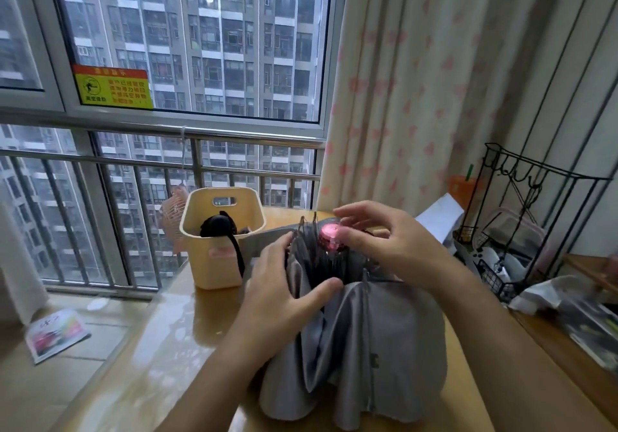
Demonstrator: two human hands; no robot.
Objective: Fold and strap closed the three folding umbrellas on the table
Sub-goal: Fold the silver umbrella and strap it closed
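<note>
Centrally, the left hand (284, 298) grips the grey umbrella (368, 348) around its bunched ribs, while the right hand (391, 241) pinches its pink handle cap (329, 236). Its loose, unstrapped silvery canopy slumps on the counter (187, 348), just beside a beige basket (217, 264) holding a black umbrella (217, 226).

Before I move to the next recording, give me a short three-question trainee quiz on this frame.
1. True or false: the grey umbrella is already strapped closed.
2. What colour is the handle cap at the right hand? A blue, B pink, C green.
3. Fill in: the black item with a dangling strap sits in the cream ___.

Key: 1 false, its fabric hangs loose; 2 B; 3 basket.
</note>
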